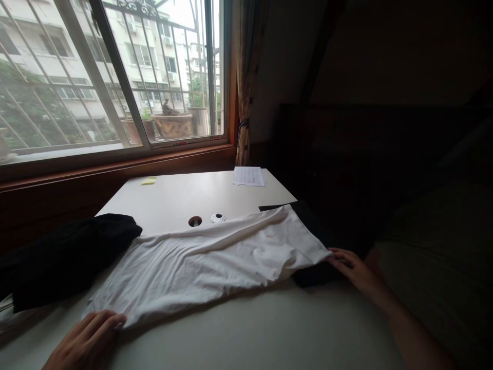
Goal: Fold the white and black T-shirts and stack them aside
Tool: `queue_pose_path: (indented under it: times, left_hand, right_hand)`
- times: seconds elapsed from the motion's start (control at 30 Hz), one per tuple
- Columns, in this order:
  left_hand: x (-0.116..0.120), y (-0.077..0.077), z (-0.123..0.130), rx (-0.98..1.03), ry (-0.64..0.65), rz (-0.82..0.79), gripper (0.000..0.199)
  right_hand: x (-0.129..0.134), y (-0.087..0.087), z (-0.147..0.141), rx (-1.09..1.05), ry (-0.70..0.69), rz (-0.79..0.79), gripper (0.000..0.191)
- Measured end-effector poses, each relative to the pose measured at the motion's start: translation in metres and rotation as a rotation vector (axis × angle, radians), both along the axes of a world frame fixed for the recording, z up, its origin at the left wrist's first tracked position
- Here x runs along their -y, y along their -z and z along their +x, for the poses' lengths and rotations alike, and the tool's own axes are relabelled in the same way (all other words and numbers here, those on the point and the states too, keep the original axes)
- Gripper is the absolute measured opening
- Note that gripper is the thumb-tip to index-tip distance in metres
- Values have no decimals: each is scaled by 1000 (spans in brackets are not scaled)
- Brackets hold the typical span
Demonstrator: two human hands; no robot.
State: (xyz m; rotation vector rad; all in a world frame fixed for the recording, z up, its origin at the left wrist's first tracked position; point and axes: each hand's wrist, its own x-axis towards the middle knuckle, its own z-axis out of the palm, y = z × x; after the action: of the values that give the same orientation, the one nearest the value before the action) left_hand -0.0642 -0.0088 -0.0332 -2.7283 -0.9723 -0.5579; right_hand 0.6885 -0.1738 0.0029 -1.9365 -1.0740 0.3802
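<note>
A white garment lies stretched across the table in a long, wrinkled shape; its exact kind I cannot tell. My left hand pinches its near left corner, low in the view. At the opposite end, my right hand grips the right corner between thumb and fingers. Under the garment's right end lies a dark cloth, partly covered and sticking out past it.
A heap of black clothing rests on the table's left side. Farther back on the white table are printed papers, yellow sticky notes, a round cable hole and a small white round piece. A barred window stands behind.
</note>
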Motion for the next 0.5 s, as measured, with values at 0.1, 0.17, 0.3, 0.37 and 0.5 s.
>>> queue_pose_path:
  times: [0.1,0.17,0.3,0.37,0.5]
  left_hand:
    - [3,-1,-1,2,-10,15,25]
    - [5,-3,1,16,-27,42,25]
    - [5,-9,6,1,-39,78,28]
    - [3,-10,6,-30,-27,113,30]
    - [0,-8,3,-54,-10,145,31]
  right_hand:
    - [0,-9,-4,-117,-49,-85,44]
    - [0,-12,-7,-151,-7,-103,49]
    - [-6,-18,-15,-181,25,-117,54]
    - [-11,-20,-19,-162,30,-96,56]
    - [-17,-21,-20,-133,11,-69,58]
